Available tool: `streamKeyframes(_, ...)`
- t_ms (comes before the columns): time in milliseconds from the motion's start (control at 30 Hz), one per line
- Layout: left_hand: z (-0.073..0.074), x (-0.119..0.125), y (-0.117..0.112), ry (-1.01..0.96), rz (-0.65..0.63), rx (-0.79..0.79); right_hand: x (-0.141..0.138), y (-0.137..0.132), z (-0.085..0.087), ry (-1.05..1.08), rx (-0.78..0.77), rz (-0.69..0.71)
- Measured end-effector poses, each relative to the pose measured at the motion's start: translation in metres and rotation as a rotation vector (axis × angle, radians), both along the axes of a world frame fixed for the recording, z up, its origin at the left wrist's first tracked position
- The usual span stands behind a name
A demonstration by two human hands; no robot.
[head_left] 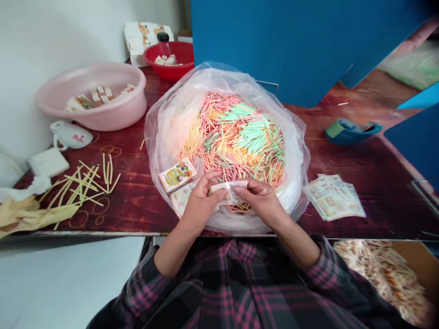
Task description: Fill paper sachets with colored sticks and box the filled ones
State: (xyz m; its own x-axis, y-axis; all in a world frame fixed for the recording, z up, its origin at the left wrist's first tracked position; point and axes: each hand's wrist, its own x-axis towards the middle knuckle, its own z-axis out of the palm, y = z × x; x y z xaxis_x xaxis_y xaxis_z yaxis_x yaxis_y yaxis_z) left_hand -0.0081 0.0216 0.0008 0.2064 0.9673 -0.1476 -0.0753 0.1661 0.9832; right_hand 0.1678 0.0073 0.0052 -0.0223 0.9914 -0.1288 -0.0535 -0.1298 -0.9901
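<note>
Both hands meet over the near rim of a clear plastic bag [295, 151] heaped with short coloured sticks [236, 137] in pink, orange and mint green. Between them is a small printed paper packet [233, 190]. My left hand [200, 201] pinches its left end, thumb on top. At the other end, my right hand [262, 198] grips with thumb and fingers. Left of the left hand, a stack of printed packets [178, 174] with a yellow cartoon picture lies on the bag's edge. A paler printed sheet [181, 198] lies partly under it.
A pink basin [113, 107] and a red basin [178, 68] hold small packets. Near a white mug [73, 135] lie loose pale sticks [82, 183] and rubber bands. Printed papers [336, 196] and a blue tape dispenser [353, 132] lie right. A blue panel [260, 45] stands behind.
</note>
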Motion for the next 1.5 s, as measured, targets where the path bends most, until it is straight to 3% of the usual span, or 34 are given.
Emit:
streamKeyframes(133,-0.005,0.015,-0.001,-0.064,0.017,-0.041,0.006,-0.005,-0.010,-0.077,-0.001,-0.092)
streamKeyframes(233,-0.004,0.020,0.000,0.018,-0.015,-0.005,0.009,-0.006,-0.013,-0.227,0.100,-0.128)
streamKeyframes(367,0.003,0.023,0.008,0.220,-0.071,0.253,0.016,0.002,-0.010,-0.380,0.251,-0.069)
streamKeyframes(500,0.003,0.023,0.016,0.276,0.009,0.464,0.040,0.030,0.002,-0.561,0.387,0.071)
streamKeyframes(633,-0.006,0.022,0.017,0.296,0.057,0.453,0.072,0.073,0.017,-1.063,0.598,-0.037)
streamKeyframes(733,-0.010,0.022,0.016,0.295,0.044,0.412,0.082,0.099,0.024,-1.477,0.529,0.090)
streamKeyframes(833,-0.009,0.021,0.015,0.282,0.034,0.372,0.080,0.112,0.029,-1.676,0.481,0.206)
streamKeyframes(1200,-0.011,0.024,0.018,0.204,0.056,0.254,0.072,0.132,0.032,-1.848,0.557,0.334)
streamKeyframes(1500,-0.014,0.025,0.024,0.108,0.131,0.187,0.083,0.140,0.029,-1.635,0.520,0.266)
